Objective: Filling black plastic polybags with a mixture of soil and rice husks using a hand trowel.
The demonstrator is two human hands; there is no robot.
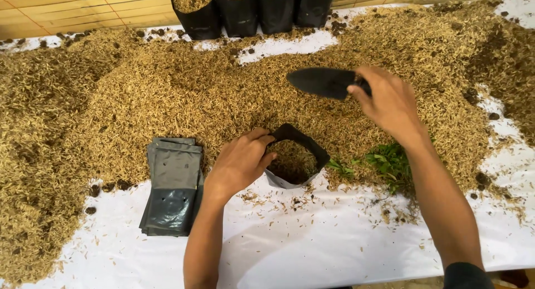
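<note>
One cam only, head-worn, looked steeply down and fwd from above person's own forearms. Close range: white sheet [312, 244] filled lower frame, rice-husk heap [167, 94] mid, row of filled black grow bags [239, 10] at far top edge. No 2nd view, no overlap.

- We find the husk heap [167, 94] covering the rear and left of the sheet [312, 239].
- Four filled bags [251, 10] stand in a row at the rear edge.
- An open bag [295, 158] sits at the heap's front margin, near mid-sheet, husk inside.
- The left hand [239, 163] grips its left rim.
- The right hand [390, 102] holds a trowel [323, 82] above the heap, behind that bag.
- Flat empty bags [171, 186] lie stacked left of it.
- Seedlings [384, 163] lie just right of it.
</note>
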